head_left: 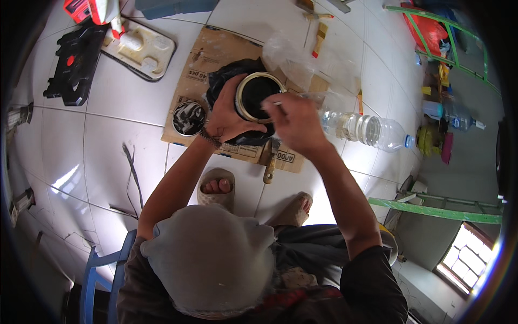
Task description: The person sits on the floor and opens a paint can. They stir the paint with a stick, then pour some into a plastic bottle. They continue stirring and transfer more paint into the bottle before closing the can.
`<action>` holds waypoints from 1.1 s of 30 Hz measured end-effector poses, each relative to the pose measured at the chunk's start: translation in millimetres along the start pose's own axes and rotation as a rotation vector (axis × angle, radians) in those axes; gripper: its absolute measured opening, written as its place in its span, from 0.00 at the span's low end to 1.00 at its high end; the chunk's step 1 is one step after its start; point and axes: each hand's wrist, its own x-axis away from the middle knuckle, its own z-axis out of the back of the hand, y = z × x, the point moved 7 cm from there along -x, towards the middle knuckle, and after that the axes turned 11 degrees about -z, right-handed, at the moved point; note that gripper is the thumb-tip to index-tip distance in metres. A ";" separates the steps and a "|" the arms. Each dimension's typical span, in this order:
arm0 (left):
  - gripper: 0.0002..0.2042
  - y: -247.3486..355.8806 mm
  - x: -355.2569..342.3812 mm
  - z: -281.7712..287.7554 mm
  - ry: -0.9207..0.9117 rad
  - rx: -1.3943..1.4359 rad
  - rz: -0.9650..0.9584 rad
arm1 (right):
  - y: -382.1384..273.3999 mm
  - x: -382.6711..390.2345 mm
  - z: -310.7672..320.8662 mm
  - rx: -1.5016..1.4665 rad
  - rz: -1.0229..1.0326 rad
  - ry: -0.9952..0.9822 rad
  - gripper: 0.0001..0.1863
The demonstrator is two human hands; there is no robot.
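An open paint can (241, 110) with a pale rim and dark inside stands on cardboard (202, 51). My left hand (229, 116) grips its left side, thumb along the near side. Over the can's right edge, my right hand (294, 119) is closed, fingers bent together. A small pale bit shows at its fingertips, too little to name. Black plastic (222, 75) is bunched round the can. Left of my left hand lies a round lid (189, 117) smeared with black. A scraper (271, 168) with a worn handle rests at the cardboard's near edge.
Clear plastic bottles (372, 131) lie to the right, by clear plastic wrap (288, 59). Paintbrushes (319, 40) are beyond. A stained tray (162, 51) and a black case (75, 65) lie far left. Green metal frames (431, 209) stand right; a blue stool (91, 270) is near left.
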 end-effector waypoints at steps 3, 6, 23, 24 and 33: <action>0.61 4.5 -3.0 -0.9 -0.008 -0.015 -0.010 | -7.7 -15.6 -3.4 -0.115 0.022 0.071 0.05; 0.63 11.8 -5.5 -1.3 -0.039 -0.096 -0.031 | 7.6 -20.5 14.4 0.011 -0.048 0.184 0.05; 0.60 5.7 -1.8 2.5 0.011 -0.029 -0.031 | -1.4 -7.5 -2.1 -0.119 -0.102 -0.047 0.06; 0.60 6.9 -3.7 1.0 0.004 -0.019 -0.034 | -2.8 -14.0 -3.7 -0.159 -0.043 0.000 0.06; 0.61 2.9 -0.5 2.0 0.011 -0.038 -0.010 | -0.6 -10.7 -2.7 -0.065 -0.083 -0.064 0.04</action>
